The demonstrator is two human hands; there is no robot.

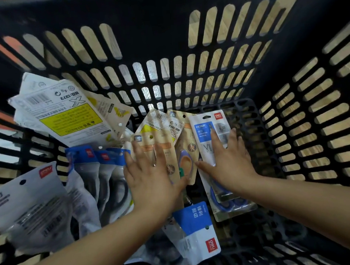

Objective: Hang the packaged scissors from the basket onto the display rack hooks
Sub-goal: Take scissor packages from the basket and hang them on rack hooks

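Note:
I look down into a black slotted plastic basket (204, 37) holding several packaged scissors. My left hand (150, 175) lies flat, fingers straight, on a tan card pack of scissors (159, 133) in the middle of the basket floor. My right hand (230, 159) rests with spread fingers on a blue and white blister pack of blue-handled scissors (202, 128). Another tan pack with purple handles (187, 158) lies between my two hands. The display rack is out of view.
White packs lying back side up with yellow warning labels (65, 113) lean against the left wall. Clear bags with blue headers (102, 174) and a grey bag (30, 204) fill the left side. A blue and white pack (197, 230) lies near my wrists. Bare basket floor (260, 240) shows at the right.

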